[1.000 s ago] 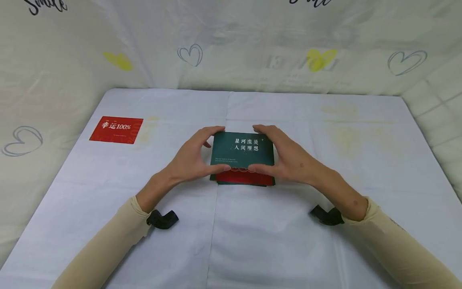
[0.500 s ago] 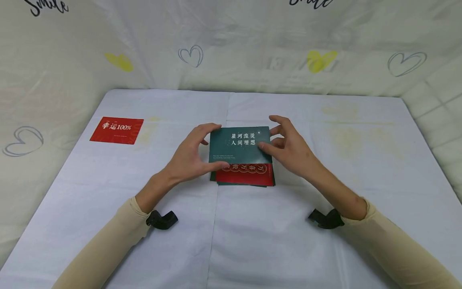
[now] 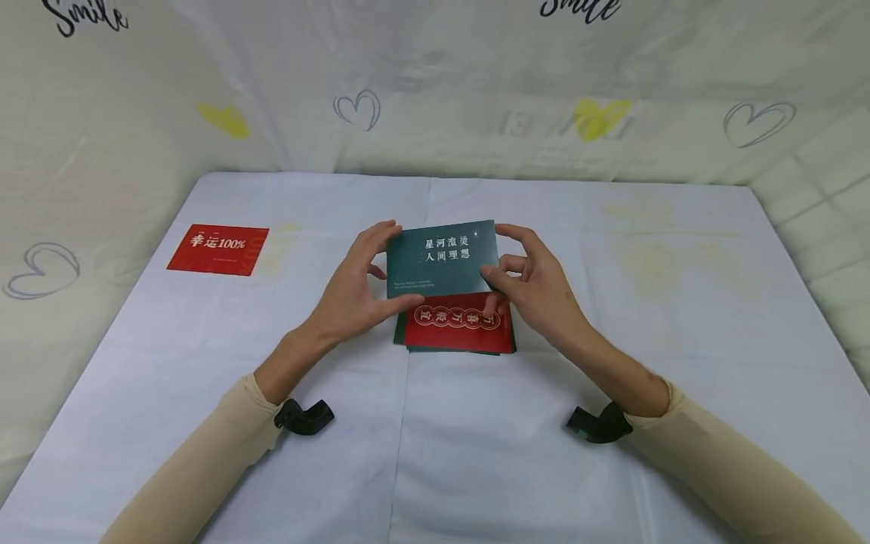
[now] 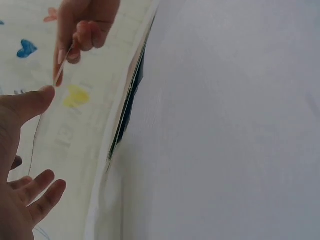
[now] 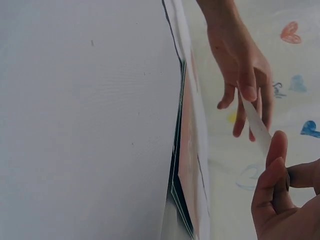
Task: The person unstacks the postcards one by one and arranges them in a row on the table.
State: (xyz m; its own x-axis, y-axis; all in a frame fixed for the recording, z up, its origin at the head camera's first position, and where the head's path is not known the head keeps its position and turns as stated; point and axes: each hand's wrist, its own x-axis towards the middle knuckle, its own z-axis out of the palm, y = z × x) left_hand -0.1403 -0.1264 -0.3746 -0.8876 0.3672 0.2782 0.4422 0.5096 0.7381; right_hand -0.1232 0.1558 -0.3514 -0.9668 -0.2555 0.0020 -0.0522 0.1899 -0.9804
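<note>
Green card (image 3: 442,258) lifted at frame centre, left hand (image 3: 353,291) and right hand (image 3: 537,291) pinching its side edges, above card stack (image 3: 457,330) with red top, lone red card (image 3: 218,249) far left on white table (image 3: 612,423).

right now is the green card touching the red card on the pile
Apart. In the right wrist view the green card, pinched by the right hand and left hand, shows background between it and the red card.

A green card (image 3: 442,258) with white writing is lifted and tilted above a red card (image 3: 459,326) lying on the stack.
</note>
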